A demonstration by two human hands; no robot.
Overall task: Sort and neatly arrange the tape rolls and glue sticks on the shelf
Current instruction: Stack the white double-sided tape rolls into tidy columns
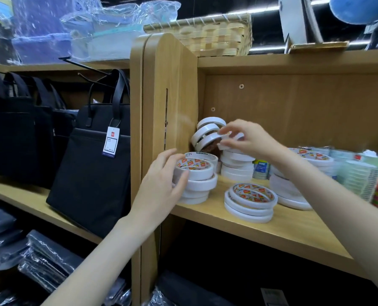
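Both hands (161,173) (247,138) on tape rolls (194,171).

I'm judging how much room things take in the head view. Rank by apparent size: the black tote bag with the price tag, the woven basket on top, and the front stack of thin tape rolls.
1. Black tote bag, clearly largest.
2. Woven basket; it sits farther back, so its true size is unsure.
3. Front stack of thin tape rolls, smallest.
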